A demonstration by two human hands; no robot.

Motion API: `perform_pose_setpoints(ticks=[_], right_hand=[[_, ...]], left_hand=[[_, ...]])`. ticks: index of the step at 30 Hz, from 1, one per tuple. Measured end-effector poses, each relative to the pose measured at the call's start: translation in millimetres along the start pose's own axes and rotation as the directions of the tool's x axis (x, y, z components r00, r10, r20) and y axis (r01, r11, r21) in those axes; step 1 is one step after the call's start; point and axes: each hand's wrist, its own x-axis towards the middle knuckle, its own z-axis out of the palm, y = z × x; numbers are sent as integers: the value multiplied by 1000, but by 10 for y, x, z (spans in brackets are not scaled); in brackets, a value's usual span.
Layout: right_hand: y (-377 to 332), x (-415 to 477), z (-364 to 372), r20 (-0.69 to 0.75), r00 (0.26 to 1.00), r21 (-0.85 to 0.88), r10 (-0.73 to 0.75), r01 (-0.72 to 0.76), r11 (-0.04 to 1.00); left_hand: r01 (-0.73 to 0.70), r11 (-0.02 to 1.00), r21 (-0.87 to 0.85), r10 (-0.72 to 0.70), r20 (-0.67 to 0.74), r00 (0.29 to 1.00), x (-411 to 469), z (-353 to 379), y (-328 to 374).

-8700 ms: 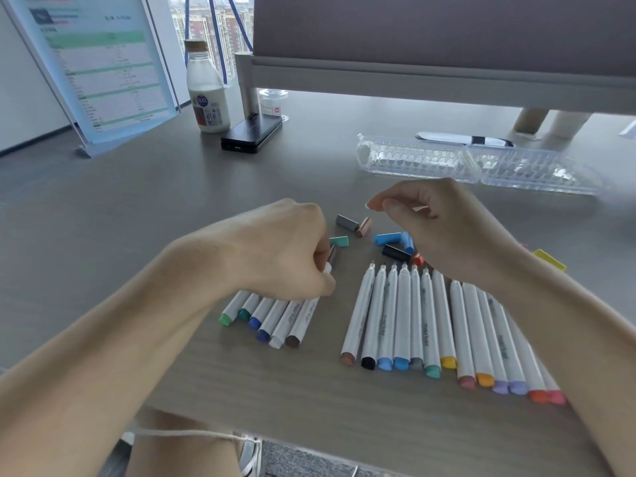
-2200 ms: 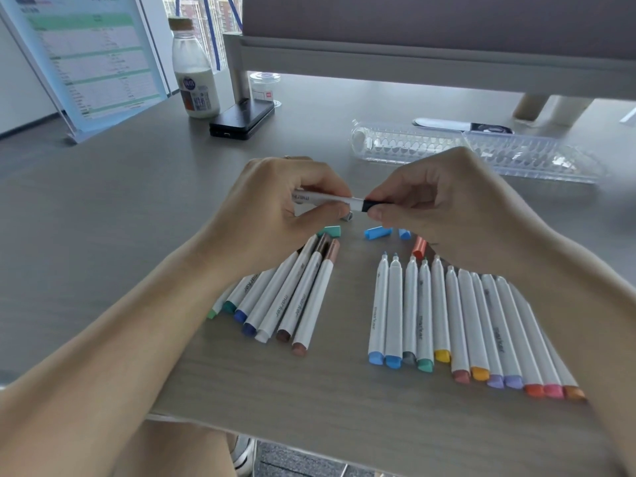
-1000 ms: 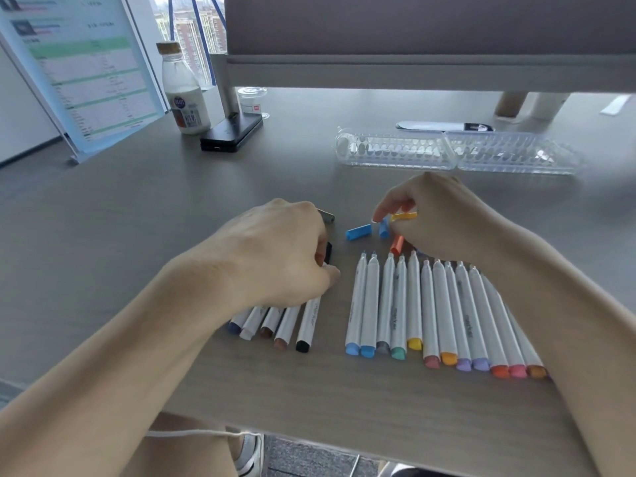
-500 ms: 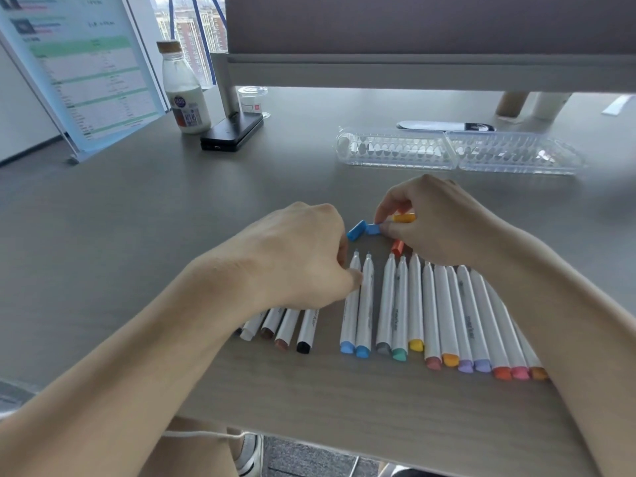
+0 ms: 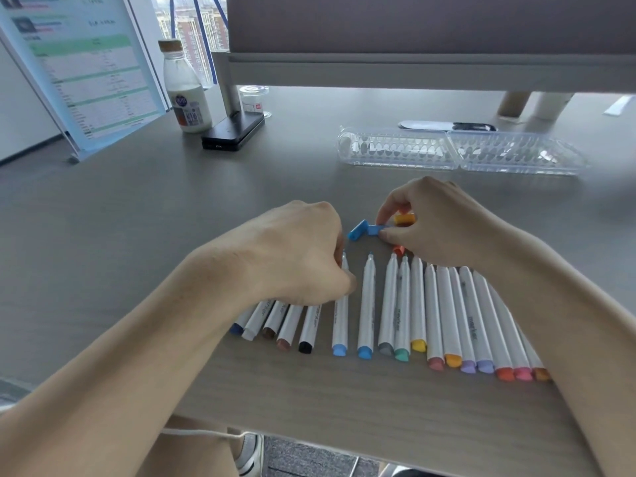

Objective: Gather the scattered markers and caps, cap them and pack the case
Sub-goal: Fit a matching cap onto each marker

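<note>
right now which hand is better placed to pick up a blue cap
Right. The right hand is pinching a blue cap, while the left hand is occupied, curled over a blue-ended marker.

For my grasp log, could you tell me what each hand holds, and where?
The right hand pinches a blue cap at one end, an orange cap tucked under its fingers. The left hand seems to pinch a blue-ended marker near its tip.
</note>
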Motion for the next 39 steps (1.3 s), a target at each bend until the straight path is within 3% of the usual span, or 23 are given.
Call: perform_pose_setpoints(ticks=[8, 14, 20, 23, 30, 39], right_hand=[[-24, -21, -28, -38, 999, 55, 4, -2, 999], [-53, -15, -58, -61, 998, 67, -22, 26, 997], [-29, 19, -109, -83, 996, 303, -37, 61, 951], [1, -20, -257, -92, 995, 346, -44, 74, 935], [211, -303, -253, 27, 995, 449, -99, 77, 890], [214, -323, -149, -124, 989, 311, -84, 119, 943]], left_hand=[[21, 999, -42, -22, -32, 999, 17, 52, 2], [-29, 965, -260, 4, -93, 996, 15, -90, -112], [-159, 755, -636, 82, -149, 985, 100, -133, -265], [-227, 666, -711, 85, -230, 969, 146, -126, -315], [-330, 747, -577, 130, -360, 924, 244, 9, -410], [-431, 804, -409, 182, -521, 834, 150, 152, -479]])
